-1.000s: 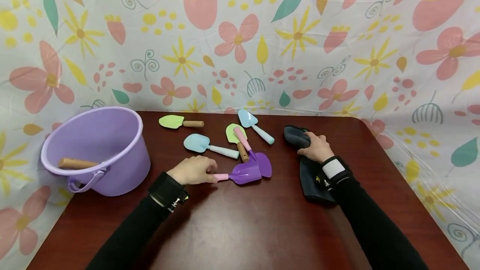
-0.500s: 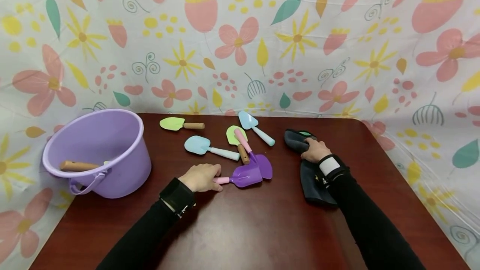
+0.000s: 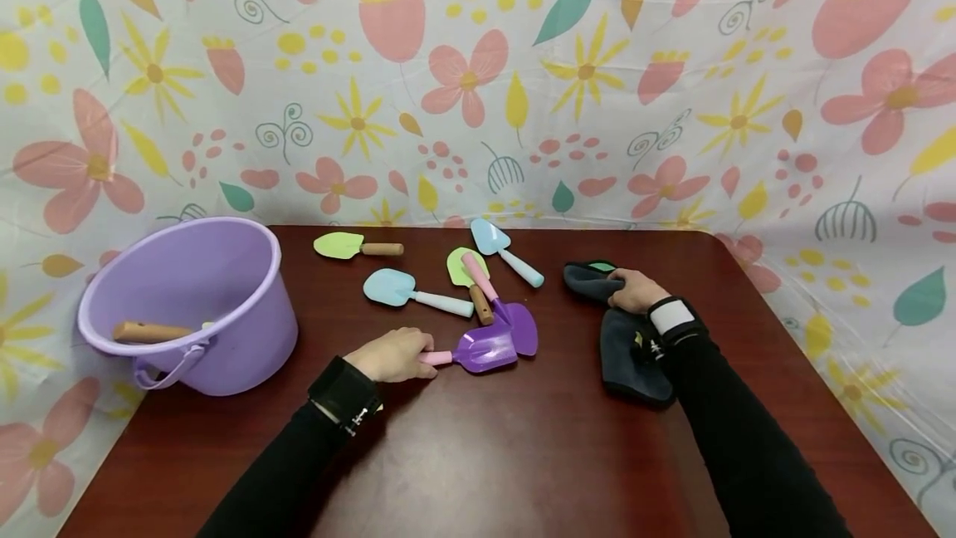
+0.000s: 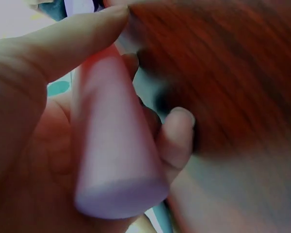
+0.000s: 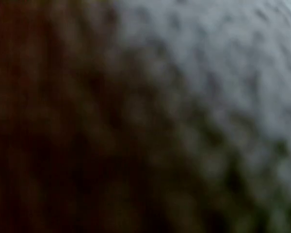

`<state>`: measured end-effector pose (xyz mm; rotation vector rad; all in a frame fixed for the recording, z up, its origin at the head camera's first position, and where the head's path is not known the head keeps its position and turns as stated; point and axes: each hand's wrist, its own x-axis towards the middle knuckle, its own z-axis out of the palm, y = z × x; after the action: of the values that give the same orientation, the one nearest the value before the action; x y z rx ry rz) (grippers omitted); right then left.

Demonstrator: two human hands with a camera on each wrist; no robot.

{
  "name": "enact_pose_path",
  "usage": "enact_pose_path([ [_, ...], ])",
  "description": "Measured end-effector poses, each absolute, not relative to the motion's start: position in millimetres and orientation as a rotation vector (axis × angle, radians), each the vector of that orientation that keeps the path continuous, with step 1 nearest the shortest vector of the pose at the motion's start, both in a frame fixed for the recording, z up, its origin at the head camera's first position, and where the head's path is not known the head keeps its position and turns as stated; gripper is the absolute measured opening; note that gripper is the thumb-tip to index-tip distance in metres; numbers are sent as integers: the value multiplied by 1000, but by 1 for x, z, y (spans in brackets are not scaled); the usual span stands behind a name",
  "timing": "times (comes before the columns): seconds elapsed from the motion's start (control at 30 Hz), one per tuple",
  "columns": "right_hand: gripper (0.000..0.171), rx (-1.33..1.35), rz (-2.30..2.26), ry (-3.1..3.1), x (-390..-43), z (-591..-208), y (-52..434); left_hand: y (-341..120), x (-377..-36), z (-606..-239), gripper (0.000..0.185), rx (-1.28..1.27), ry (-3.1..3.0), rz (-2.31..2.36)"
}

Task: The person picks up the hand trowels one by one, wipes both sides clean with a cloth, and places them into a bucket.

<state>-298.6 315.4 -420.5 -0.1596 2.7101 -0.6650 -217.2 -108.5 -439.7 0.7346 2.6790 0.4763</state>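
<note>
Gripping with both, I have a pink handle (image 4: 114, 131) in my left hand (image 3: 390, 354) and some dark cloth (image 3: 631, 355) in my right hand (image 3: 633, 291). Far left sits a big bucket (image 3: 250, 339), round and smooth, probably stiff plastic, with a wooden stick (image 3: 152, 332) poking up inside. Next, mid-table (image 3: 508, 455), comes my purple shovel (image 3: 481, 350), which has that pink handle. I guess it's light, hard and a bit slippery, so the fat handle is best to hold. Its shiny scoop overlaps another shovel (image 3: 526, 328). On the right, the cloth looks soft and bendy; I'd squeeze a good fold.
</note>
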Motion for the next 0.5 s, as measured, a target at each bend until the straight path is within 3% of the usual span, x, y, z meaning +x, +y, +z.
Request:
enact_pose_path([
  [0.5, 45, -144, -1051, 2646, -293, -392, 332, -124, -220, -426, 17, 871, 2619, 556],
])
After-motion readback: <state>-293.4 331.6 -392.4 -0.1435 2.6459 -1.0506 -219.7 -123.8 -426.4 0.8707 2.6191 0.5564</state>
